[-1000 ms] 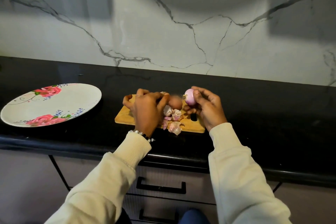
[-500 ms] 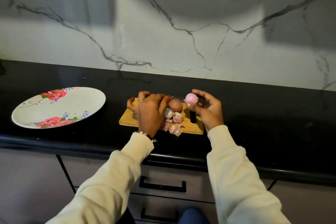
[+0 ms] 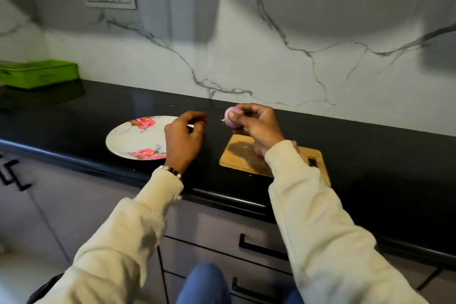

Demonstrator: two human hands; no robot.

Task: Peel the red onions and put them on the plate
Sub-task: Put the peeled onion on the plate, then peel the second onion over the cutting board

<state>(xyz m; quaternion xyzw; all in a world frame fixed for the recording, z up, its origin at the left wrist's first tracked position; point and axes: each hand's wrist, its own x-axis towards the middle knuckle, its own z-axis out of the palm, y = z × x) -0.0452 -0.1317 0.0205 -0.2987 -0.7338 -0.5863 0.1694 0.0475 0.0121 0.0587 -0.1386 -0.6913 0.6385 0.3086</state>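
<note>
One peeled onion (image 3: 232, 119) pinched in their right hand (image 3: 256, 126) above the board (image 3: 237, 155); left hand (image 3: 183, 140) loosely curled, holding nothing I can see. I'd set it gently mid-plate (image 3: 128, 140) so it won't roll.

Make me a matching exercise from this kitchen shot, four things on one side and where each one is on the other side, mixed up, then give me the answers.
Things:
1. peeled onion
2. floral plate
3. wooden cutting board
4. green tray

Places:
A. far left of the counter, against the wall
B. pinched in the right hand, above the counter
C. flat on the counter under the right forearm
D. on the counter, just left of the left hand

Pairs: 1-B, 2-D, 3-C, 4-A
</note>
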